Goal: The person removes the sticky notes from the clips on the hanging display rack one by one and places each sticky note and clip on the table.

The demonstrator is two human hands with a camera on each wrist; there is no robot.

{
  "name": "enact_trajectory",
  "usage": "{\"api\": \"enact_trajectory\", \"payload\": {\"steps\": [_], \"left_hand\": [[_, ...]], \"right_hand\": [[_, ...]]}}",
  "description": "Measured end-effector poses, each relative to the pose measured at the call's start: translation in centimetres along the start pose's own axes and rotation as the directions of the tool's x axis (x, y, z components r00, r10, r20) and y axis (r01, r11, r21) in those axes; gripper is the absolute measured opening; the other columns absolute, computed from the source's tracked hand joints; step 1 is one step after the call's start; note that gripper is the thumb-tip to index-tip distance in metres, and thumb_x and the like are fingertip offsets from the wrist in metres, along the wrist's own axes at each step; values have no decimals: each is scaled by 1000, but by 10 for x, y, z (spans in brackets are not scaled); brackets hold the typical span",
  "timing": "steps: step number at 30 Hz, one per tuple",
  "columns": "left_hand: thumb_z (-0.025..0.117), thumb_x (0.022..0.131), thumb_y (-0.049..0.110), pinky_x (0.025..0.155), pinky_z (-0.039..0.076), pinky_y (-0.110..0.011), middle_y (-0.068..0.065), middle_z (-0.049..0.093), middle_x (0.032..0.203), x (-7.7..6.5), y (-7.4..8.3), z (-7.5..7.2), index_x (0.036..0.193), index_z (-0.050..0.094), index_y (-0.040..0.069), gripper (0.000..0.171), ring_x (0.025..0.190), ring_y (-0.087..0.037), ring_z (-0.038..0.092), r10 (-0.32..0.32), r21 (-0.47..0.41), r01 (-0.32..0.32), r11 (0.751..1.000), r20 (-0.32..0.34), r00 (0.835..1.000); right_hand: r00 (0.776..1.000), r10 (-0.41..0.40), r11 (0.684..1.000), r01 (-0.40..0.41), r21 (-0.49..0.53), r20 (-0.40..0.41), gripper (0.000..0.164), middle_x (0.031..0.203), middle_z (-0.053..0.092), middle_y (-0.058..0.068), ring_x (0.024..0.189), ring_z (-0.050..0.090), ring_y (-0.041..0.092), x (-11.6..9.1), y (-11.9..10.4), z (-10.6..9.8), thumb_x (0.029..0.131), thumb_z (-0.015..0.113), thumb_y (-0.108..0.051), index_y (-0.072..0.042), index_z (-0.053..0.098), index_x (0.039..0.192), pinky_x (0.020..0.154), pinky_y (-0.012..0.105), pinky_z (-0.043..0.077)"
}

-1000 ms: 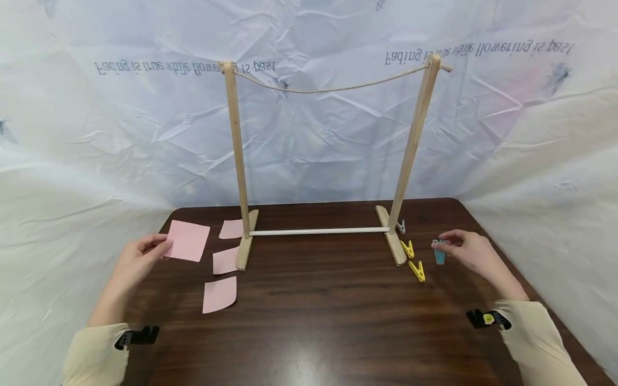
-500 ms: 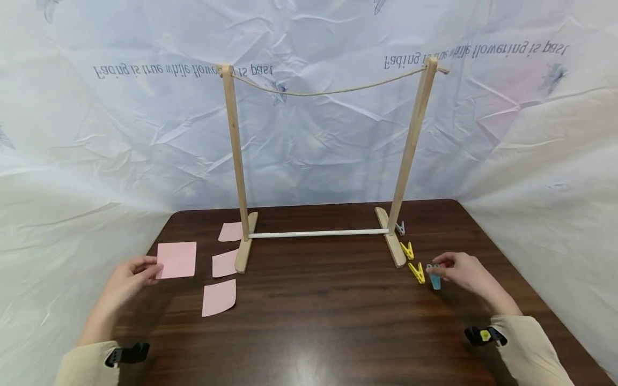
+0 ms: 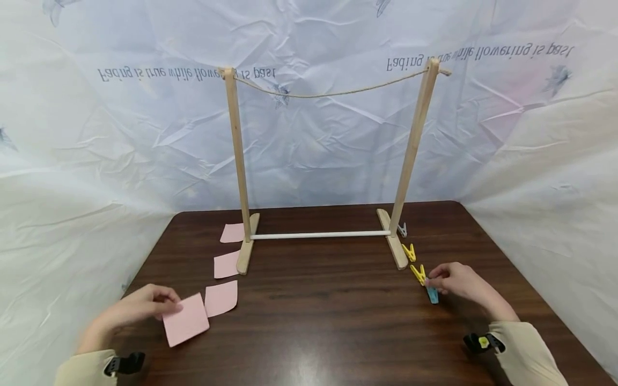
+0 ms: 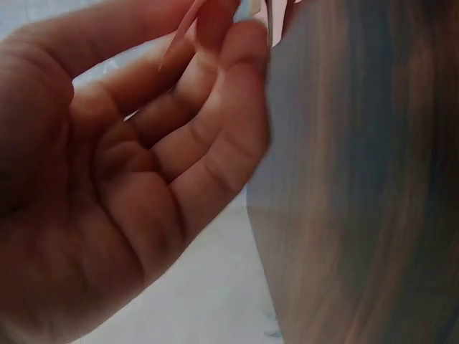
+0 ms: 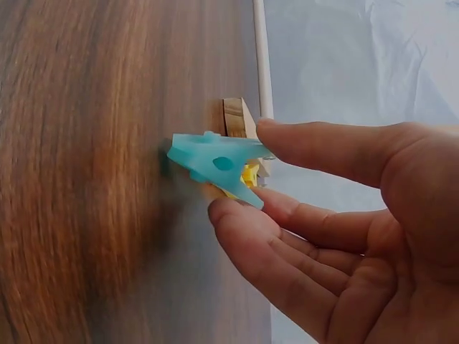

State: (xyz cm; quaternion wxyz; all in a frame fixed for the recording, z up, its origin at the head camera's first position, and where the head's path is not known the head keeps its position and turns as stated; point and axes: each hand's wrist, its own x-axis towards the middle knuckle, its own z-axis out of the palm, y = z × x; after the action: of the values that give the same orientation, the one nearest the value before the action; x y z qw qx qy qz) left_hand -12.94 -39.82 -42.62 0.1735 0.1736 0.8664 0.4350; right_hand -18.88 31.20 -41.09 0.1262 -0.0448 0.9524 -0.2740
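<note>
My left hand (image 3: 140,310) pinches a square pink paper (image 3: 187,323) at its upper left corner, tilted beside the nearest of three pink papers (image 3: 221,299) on the table. In the left wrist view only a sliver of pink paper (image 4: 179,34) shows at the fingertips. On the right, thumb and fingers of my right hand (image 3: 461,283) pinch the handle ends of a blue clothespin (image 5: 208,156), its nose pointing down toward the tabletop. Close to it lies a yellow clothespin (image 3: 418,274); another yellow clothespin (image 3: 409,252) and a grey clothespin (image 3: 403,230) lie farther back.
A wooden frame stands at the back, with a left post (image 3: 237,155), a right post (image 3: 413,155) and a sagging string (image 3: 316,96) between their tops. A white rod (image 3: 318,235) joins its feet low over the dark table (image 3: 318,305). Pale cloth (image 3: 318,155) hangs behind.
My left hand has come down toward the near edge with its paper, now turned. The right hand has lowered and shifted left, bringing the blue clothespin close to the nearer yellow one.
</note>
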Motion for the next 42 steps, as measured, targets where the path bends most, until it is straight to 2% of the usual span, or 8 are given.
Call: {"api": "enact_trajectory", "payload": {"steps": [3,6,10,16,22,27,35,42], "left_hand": [[65,98,12,59,52,-28,7,63,74,6,1,9,94,72,3,12,68,-5,57,-8,-27,9,1000,66,998],[69,95,14,57,50,-26,8,59,70,12,3,16,89,73,5,11,65,-4,54,-32,-15,33,999,95,995],[72,92,14,53,45,-23,9,55,67,22,7,25,83,72,5,12,60,-3,50,-12,12,10,1000,135,991],[73,91,15,49,41,-22,7,51,62,33,14,37,74,65,-4,26,55,-6,46,-41,-16,46,999,202,979],[74,90,16,49,43,-23,7,49,61,41,22,45,71,61,-6,31,54,-8,46,-71,8,70,997,178,981],[76,88,19,49,43,-23,6,51,61,43,25,47,70,62,-4,32,53,-8,47,-81,52,73,996,168,983],[78,88,24,50,45,-24,5,55,64,44,25,46,72,65,2,30,55,-9,50,-76,90,62,994,158,985],[78,88,25,52,46,-25,4,57,65,41,26,42,76,65,6,25,57,-10,52,-68,142,53,988,107,992]], "right_hand": [[1000,12,1000,-12,6,21,43,78,65,2,72,61,18,1,0,3,94,72,-36,5,67,108,65,36,51],[999,13,1000,-13,10,35,41,77,65,1,71,61,17,1,-1,5,93,73,-36,4,68,105,63,35,51],[999,23,1000,-24,15,45,40,76,65,2,70,61,17,0,-2,5,92,73,-35,3,69,104,63,35,51],[998,26,999,-27,20,52,42,77,65,3,71,63,17,0,-3,7,91,75,-35,4,68,104,63,35,53],[998,28,999,-30,30,55,46,75,64,4,69,64,16,1,-3,9,90,77,-36,6,66,105,63,34,55],[998,24,999,-26,43,61,47,74,64,4,68,64,17,2,-3,10,89,78,-35,7,66,106,62,34,56],[997,26,998,-30,62,66,46,78,64,5,69,65,17,3,-1,10,90,77,-34,7,65,106,63,34,58],[999,8,997,-11,72,42,38,80,65,5,70,65,17,4,4,8,93,73,-28,7,66,104,63,34,58]]}}
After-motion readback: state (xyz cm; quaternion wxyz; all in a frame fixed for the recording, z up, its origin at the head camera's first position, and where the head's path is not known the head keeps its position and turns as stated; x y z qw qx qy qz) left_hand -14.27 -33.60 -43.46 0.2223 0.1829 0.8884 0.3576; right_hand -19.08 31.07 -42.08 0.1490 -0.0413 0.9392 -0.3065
